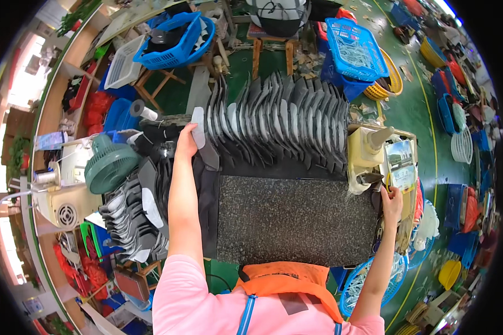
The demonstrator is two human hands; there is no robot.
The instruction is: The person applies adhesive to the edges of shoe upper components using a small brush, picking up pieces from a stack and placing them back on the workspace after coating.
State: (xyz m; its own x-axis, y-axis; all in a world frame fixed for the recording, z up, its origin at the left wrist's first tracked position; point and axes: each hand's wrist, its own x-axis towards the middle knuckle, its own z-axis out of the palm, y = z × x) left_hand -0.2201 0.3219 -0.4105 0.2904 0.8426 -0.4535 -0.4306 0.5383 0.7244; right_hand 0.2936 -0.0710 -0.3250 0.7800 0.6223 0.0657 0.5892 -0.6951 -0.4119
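Note:
A long row of curved black and grey flat pieces (276,123), many with pale grey patches, stands on edge along the far side of the work surface. My left hand (187,142) reaches to the row's left end, its fingers closed on the edge of the leftmost piece (198,124). On the right, my right hand (393,202) is closed beside a cream plastic container (364,153) with a cone-shaped top. Something small and dark shows at its fingertips; its kind is unclear. Between my arms lies a dark speckled board (296,220).
More black and grey pieces (129,218) are stacked at the left, near a green fan (110,164) and a cream machine (67,209). Blue baskets (356,50) stand at the far right, and another basket (349,290) sits below the board's right edge.

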